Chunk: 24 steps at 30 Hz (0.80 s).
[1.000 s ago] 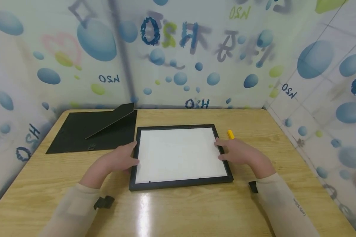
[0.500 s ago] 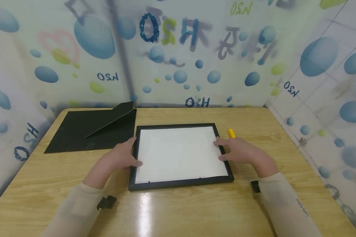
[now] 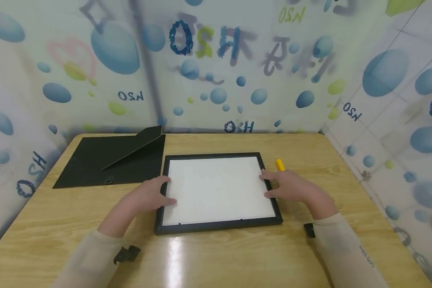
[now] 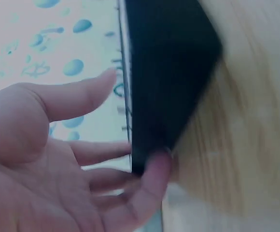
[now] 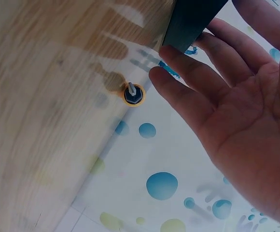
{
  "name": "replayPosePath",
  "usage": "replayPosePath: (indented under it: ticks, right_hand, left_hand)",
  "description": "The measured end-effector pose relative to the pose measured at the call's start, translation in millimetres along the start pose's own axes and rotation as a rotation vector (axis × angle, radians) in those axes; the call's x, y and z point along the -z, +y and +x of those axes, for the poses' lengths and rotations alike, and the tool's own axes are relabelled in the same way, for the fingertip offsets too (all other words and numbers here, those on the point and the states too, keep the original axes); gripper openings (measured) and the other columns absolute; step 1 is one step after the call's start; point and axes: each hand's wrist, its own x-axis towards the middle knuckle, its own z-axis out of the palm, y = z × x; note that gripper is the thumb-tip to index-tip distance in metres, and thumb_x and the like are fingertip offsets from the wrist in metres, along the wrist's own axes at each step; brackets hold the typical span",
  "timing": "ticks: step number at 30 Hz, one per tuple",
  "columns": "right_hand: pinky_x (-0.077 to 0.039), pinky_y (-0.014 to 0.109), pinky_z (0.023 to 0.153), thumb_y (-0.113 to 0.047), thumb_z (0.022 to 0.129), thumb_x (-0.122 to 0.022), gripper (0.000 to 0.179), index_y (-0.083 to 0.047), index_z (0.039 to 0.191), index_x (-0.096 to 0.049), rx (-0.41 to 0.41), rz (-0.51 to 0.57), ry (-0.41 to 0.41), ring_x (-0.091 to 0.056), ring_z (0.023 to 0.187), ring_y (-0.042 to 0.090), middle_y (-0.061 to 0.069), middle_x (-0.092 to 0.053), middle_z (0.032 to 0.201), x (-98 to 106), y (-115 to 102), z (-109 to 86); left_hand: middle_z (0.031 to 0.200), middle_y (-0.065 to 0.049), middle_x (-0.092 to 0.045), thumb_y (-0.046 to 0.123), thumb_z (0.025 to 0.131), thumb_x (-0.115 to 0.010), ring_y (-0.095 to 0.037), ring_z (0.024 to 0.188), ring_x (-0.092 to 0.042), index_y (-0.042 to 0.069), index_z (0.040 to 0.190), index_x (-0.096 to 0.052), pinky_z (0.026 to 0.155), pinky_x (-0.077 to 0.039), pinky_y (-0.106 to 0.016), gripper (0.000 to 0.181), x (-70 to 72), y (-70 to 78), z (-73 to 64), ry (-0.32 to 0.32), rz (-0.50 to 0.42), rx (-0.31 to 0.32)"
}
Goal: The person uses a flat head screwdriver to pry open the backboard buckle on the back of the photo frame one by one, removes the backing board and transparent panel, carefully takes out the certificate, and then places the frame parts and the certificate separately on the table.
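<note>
A black picture frame lies flat on the table, with a white sheet filling its inside. At its left side is my left hand, thumb over the white sheet. In the left wrist view, bent fingers touch the black edge while the thumb stands apart from it. My right hand is at the opposite side, its fingertips on or beside the rim. The right wrist view shows these fingers nearly straight, close to the frame's side. Exact contact is unclear there.
A black backing board with its stand leg folded out lies at the back left. Beyond my right hand sits a small yellow-handled tool with a metal tip. A patterned wall borders the wooden table.
My left thumb has slid further inward over the white sheet, and the left fingertips now reach over the rim. My right hand stays nearly where it was; the frame barely shifts.
</note>
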Motion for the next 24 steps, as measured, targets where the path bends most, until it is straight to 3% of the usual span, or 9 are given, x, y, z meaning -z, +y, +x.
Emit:
replayPosePath:
  ticks: [2, 3, 8, 12, 13, 15, 17, 19, 24]
  right_hand:
    - [-0.038, 0.031, 0.063, -0.028, 0.098, -0.078, 0.065, -0.017, 0.157, -0.055, 0.004, 0.005, 0.005, -0.034, 0.065, 0.018, 0.006, -0.040, 0.172, -1, 0, 0.6]
    - [-0.038, 0.031, 0.063, -0.028, 0.098, -0.078, 0.065, -0.017, 0.157, -0.055, 0.003, 0.001, 0.006, -0.036, 0.066, 0.017, 0.006, -0.040, 0.172, -2, 0, 0.7]
    - [-0.039, 0.030, 0.063, -0.028, 0.099, -0.078, 0.065, -0.015, 0.157, -0.054, 0.012, -0.023, 0.012, -0.044, 0.073, 0.017, 0.010, -0.038, 0.173, -1, 0, -1.5]
    - [-0.049, 0.033, 0.070, -0.029, 0.099, -0.077, 0.070, -0.012, 0.161, -0.049, 0.004, -0.056, 0.014, -0.054, 0.081, 0.021, 0.012, -0.036, 0.173, 0, -3, -6.6]
    - [-0.055, 0.037, 0.078, -0.030, 0.099, -0.077, 0.072, -0.010, 0.161, -0.047, 0.000, -0.059, 0.013, -0.061, 0.088, 0.026, 0.015, -0.035, 0.173, 0, -4, -8.0]
    - [-0.058, 0.048, 0.101, -0.033, 0.101, -0.074, 0.074, -0.004, 0.162, -0.044, -0.021, -0.052, 0.009, -0.065, 0.120, 0.037, 0.020, -0.032, 0.173, -1, -9, -11.1]
    - [-0.046, 0.059, 0.120, -0.039, 0.103, -0.071, 0.075, -0.001, 0.162, -0.042, -0.042, -0.028, -0.007, -0.047, 0.149, 0.045, 0.026, -0.028, 0.173, -3, -15, -14.3]
    - [-0.035, 0.067, 0.125, -0.042, 0.105, -0.067, 0.073, 0.000, 0.160, -0.044, -0.059, 0.030, -0.026, -0.032, 0.158, 0.051, 0.029, -0.024, 0.173, -5, -20, -16.5]
    - [-0.030, 0.069, 0.127, -0.045, 0.107, -0.062, 0.071, -0.002, 0.160, -0.046, -0.084, 0.138, -0.055, -0.025, 0.161, 0.050, 0.026, -0.018, 0.177, -12, -25, -19.8]
  left_hand:
    - [0.170, -0.035, -0.027, 0.044, 0.100, -0.073, -0.052, 0.154, -0.035, -0.003, 0.163, -0.035, 0.123, -0.036, -0.069, 0.087, -2.0, 1.0, -5.1, -0.022, -0.043, 0.007]
    - [0.172, -0.034, -0.020, 0.047, 0.102, -0.069, -0.054, 0.158, -0.026, -0.003, 0.164, -0.034, 0.126, -0.031, -0.069, 0.087, -2.8, 2.0, -8.4, -0.036, -0.077, 0.013]
    - [0.177, -0.030, 0.004, 0.045, 0.107, -0.060, -0.053, 0.164, 0.000, -0.004, 0.167, -0.020, 0.131, -0.013, -0.070, 0.088, -9.1, 9.4, -17.2, -0.085, -0.328, 0.058]
    - [0.178, -0.026, 0.010, 0.039, 0.106, -0.060, -0.052, 0.164, 0.004, -0.002, 0.169, -0.017, 0.131, -0.008, -0.071, 0.086, -14.6, 16.7, -17.1, -0.064, -0.457, 0.109]
    - [0.178, -0.025, 0.010, 0.038, 0.106, -0.059, -0.051, 0.164, 0.004, -0.001, 0.169, -0.016, 0.131, -0.008, -0.071, 0.086, -15.5, 17.9, -16.9, -0.057, -0.481, 0.122]
    - [0.178, -0.025, 0.007, 0.037, 0.106, -0.058, -0.051, 0.164, 0.002, 0.000, 0.169, -0.017, 0.131, -0.010, -0.071, 0.084, -16.3, 19.3, -16.7, -0.048, -0.522, 0.140]
    - [0.178, -0.026, 0.005, 0.036, 0.106, -0.057, -0.051, 0.164, 0.001, -0.001, 0.169, -0.016, 0.131, -0.010, -0.071, 0.083, -16.2, 19.6, -17.0, -0.047, -0.569, 0.148]
    - [0.178, -0.027, 0.003, 0.034, 0.107, -0.056, -0.051, 0.164, 0.002, -0.001, 0.169, -0.016, 0.130, -0.009, -0.072, 0.082, -15.6, 19.0, -17.3, -0.050, -0.615, 0.158]
    - [0.178, -0.028, -0.002, 0.028, 0.107, -0.054, -0.052, 0.164, 0.002, -0.001, 0.169, -0.018, 0.129, -0.006, -0.075, 0.078, -14.0, 18.4, -16.1, -0.046, -0.694, 0.186]
